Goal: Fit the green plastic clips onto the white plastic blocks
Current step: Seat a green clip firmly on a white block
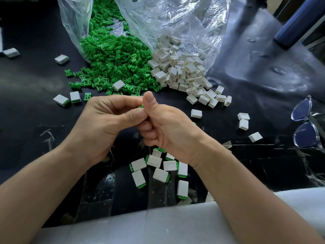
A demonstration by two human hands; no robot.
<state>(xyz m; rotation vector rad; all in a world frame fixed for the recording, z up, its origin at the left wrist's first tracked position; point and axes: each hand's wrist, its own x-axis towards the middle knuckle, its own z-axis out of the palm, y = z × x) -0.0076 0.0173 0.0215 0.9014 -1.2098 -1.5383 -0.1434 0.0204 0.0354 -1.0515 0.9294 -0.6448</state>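
Note:
My left hand (pixel 107 118) and my right hand (pixel 165 125) meet at the middle of the dark table, fingers curled. Between their fingertips shows a sliver of a green clip (pixel 141 106); whatever else they hold is hidden. Behind them a heap of green clips (pixel 114 62) spills from a clear bag, beside a heap of white blocks (pixel 181 69). Below my right wrist lie several white blocks with green clips fitted (pixel 158 166).
The clear plastic bag (pixel 167 20) stands open at the back. Loose white blocks (pixel 243 120) are scattered left and right. A pair of glasses (pixel 306 124) lies at the right edge. White foam sheet (pixel 158 226) covers the near edge.

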